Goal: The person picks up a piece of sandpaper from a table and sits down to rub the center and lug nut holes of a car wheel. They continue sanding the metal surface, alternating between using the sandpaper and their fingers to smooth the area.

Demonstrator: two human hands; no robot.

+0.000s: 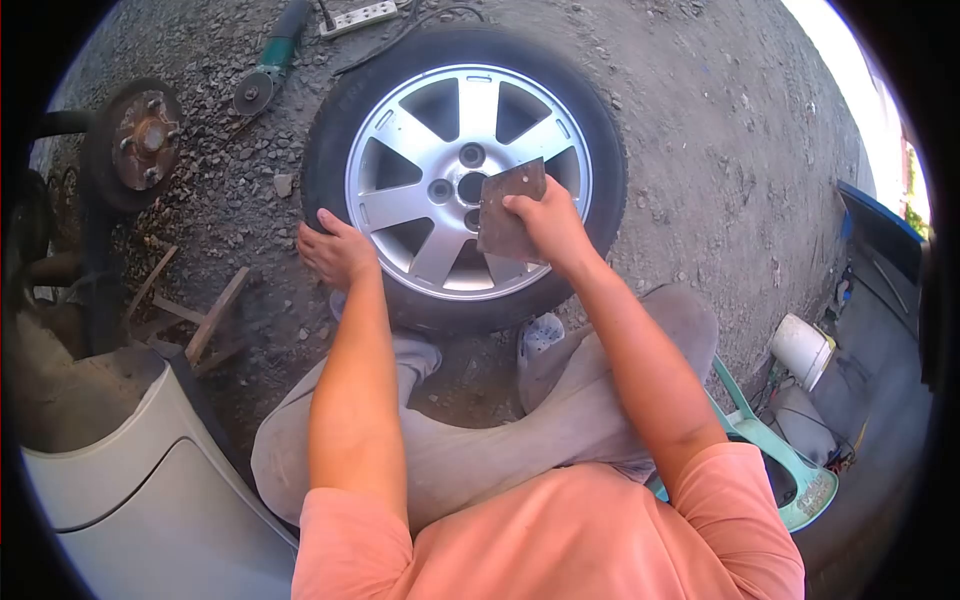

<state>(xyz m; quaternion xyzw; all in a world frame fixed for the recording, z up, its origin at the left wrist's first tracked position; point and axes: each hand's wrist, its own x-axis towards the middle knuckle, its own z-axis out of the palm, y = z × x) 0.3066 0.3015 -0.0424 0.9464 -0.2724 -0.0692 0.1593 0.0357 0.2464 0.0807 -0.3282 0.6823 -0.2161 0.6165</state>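
Observation:
A wheel with a silver alloy rim (393,209) and a black tyre (330,130) lies flat on the ground before my feet. My left hand (340,250) rests on the tyre's left edge with its fingers spread, holding nothing. My right hand (550,222) grips a worn brown flat piece (508,225), thumb on top, over the right of the hub. That piece covers part of the centre hole and the lower right spokes. The fingers beneath it are hidden.
An angle grinder (272,68) and a power strip (358,19) lie beyond the wheel. At left are a bare brake disc (145,140), a wooden frame (215,318) and a car panel (150,470). A white bucket (802,350) and a green plastic seat (800,480) are at right.

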